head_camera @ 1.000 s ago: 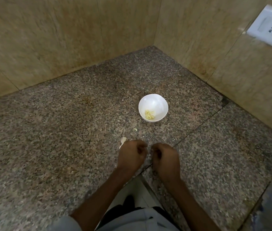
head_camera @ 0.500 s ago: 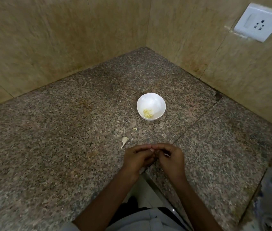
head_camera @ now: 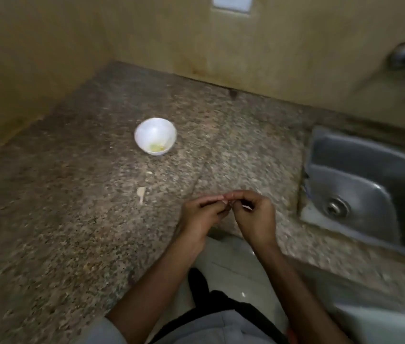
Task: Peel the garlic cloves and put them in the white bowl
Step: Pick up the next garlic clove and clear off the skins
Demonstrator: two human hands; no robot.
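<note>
Bowl (head_camera: 155,136), white, is sitting on the granite counter (head_camera: 72,219) up and left of the hands, yellowish peeled garlic lying in its bottom. Nearer, a pale skin scrap (head_camera: 141,193) is lying loose, apart from it. Left hand (head_camera: 201,214) and right hand (head_camera: 253,214) are meeting above the counter's near edge, fingers of both curling, tips pinching one small item between them. I am judging it the garlic clove (head_camera: 225,201); it is mostly hidden and blurred, long axis unreadable. Wrists are angling inward. The bowl is lying forward-left of the pinch, so the left hand is sitting nearer for the drop. Steel sink (head_camera: 370,194) is lying well off right.
</note>
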